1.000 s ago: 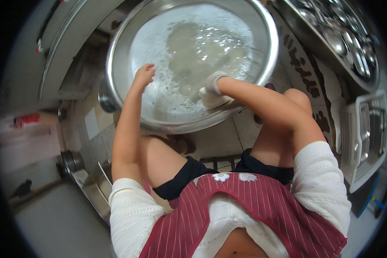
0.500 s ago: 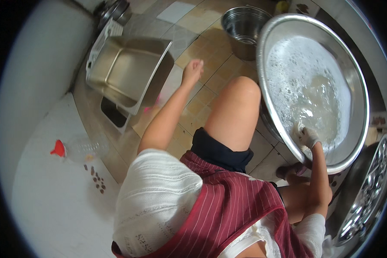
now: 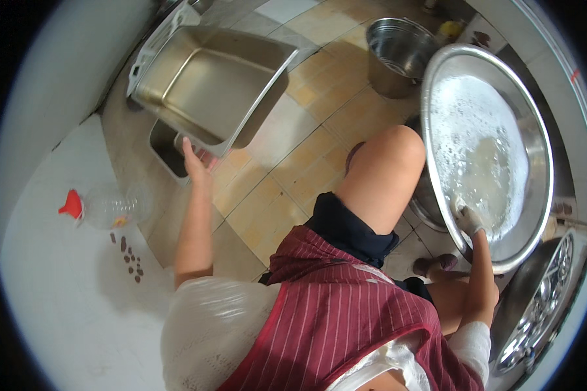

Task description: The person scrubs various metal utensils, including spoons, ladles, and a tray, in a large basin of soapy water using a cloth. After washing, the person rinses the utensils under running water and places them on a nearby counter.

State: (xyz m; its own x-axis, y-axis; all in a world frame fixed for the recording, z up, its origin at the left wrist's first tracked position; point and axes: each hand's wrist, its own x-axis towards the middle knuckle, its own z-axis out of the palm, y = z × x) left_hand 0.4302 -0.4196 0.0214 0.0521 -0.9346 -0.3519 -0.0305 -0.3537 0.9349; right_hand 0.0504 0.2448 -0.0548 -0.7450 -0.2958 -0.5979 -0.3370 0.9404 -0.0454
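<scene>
My left hand is at the near corner of a deep rectangular steel pan. Its thumb is stretched out and the fingers spread partly under the rim; whether they touch the metal is unclear. In a wide steel basin on the right, my right hand, in a pale glove, is closed at the near edge of cloudy, foamy water. Something whitish shows at its fingertips, too small to name.
A smaller steel pan lies beneath the big one, beside a white plastic basket. A steel bucket stands behind the basin. A plastic bottle with red funnel-shaped top is at left, and a steel bowl of shiny metal items at right.
My left hand has gone from above the floor tiles, left and nearer, to the big pan's rim, its fingers opening out. The view has swung left. My right hand stays in the basin.
</scene>
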